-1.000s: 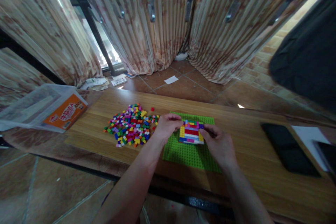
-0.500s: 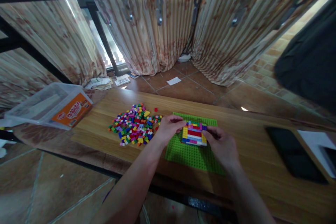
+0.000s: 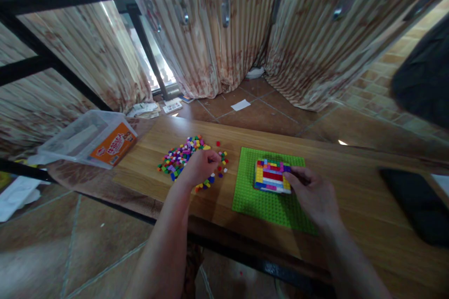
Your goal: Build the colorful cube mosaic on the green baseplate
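Observation:
A block structure of coloured toy building bricks (image 3: 272,176), with red and white rows in its middle, sits on a green studded baseplate (image 3: 242,196). My right hand (image 3: 315,194) grips its right edge, thumb on the near side and fingers curled behind. To the left, my left hand (image 3: 198,167) hovers over a heap of loose building bricks (image 3: 175,156), covering part of it. Its fingers are curled together toward the right side of the heap; whatever is between them is hidden. A few loose bricks lie between the heap and the baseplate.
A clear plastic box (image 3: 84,138) with an orange label stands at the wooden table's (image 3: 336,173) left end. On the right lies a black tablet-like device (image 3: 414,205), beside white paper (image 3: 441,182). Curtains (image 3: 224,46) hang beyond the table, and a dark rail crosses above.
My left hand has moved left, from the brick structure to the loose heap. My right hand stays at the structure's right edge. The whole view has shifted slightly.

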The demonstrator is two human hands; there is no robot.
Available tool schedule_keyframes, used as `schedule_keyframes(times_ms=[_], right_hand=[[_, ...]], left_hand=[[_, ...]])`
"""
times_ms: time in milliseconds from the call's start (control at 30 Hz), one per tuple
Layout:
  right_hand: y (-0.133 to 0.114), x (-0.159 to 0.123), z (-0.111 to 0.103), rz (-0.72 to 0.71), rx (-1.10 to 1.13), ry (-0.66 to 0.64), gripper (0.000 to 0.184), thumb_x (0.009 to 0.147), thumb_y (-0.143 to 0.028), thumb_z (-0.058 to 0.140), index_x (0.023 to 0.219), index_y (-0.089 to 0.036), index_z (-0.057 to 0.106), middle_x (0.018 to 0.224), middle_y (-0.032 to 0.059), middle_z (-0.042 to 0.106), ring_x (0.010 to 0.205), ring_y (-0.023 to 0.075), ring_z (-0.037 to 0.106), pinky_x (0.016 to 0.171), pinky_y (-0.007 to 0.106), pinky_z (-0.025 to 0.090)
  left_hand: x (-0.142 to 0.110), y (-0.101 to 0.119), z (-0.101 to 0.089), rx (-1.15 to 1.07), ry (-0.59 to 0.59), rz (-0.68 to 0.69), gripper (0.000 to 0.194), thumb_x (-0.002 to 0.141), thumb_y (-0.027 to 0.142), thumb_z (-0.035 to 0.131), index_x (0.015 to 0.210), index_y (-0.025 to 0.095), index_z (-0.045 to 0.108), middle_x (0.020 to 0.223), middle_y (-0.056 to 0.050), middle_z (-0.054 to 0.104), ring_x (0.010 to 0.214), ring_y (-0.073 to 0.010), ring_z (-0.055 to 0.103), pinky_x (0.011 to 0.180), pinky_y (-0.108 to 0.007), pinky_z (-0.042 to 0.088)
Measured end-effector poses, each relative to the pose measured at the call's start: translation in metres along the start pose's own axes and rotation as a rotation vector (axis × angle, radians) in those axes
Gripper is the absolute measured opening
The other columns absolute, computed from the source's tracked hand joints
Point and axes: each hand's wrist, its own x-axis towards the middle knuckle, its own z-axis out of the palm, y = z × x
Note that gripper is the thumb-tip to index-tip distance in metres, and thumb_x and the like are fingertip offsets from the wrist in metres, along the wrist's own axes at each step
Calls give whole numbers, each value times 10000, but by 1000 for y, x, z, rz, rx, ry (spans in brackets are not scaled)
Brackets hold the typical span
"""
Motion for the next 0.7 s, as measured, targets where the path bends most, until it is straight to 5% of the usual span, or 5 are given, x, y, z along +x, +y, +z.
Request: schedule_keyframes(times_ms=[367, 700], right_hand=[[2, 1, 1, 7, -51, 8, 428, 772, -498, 617, 1013, -172, 757, 906, 85, 769, 781, 233, 702, 751, 351, 533], [1, 0, 1, 4, -15, 10, 397, 771, -476, 624, 994, -176, 758, 892, 77, 772, 773, 225, 704, 734, 338, 537]], left_hand=[[-7, 11, 4, 355, -64, 14, 168, 709, 81, 634, 752, 194, 752, 792, -39, 759, 747, -188, 682, 706, -277, 489], [-8, 18, 6, 388, -61, 7, 131, 745, 95, 616, 748, 183, 713, 796, -55, 746, 762, -201, 681, 691, -286, 472]])
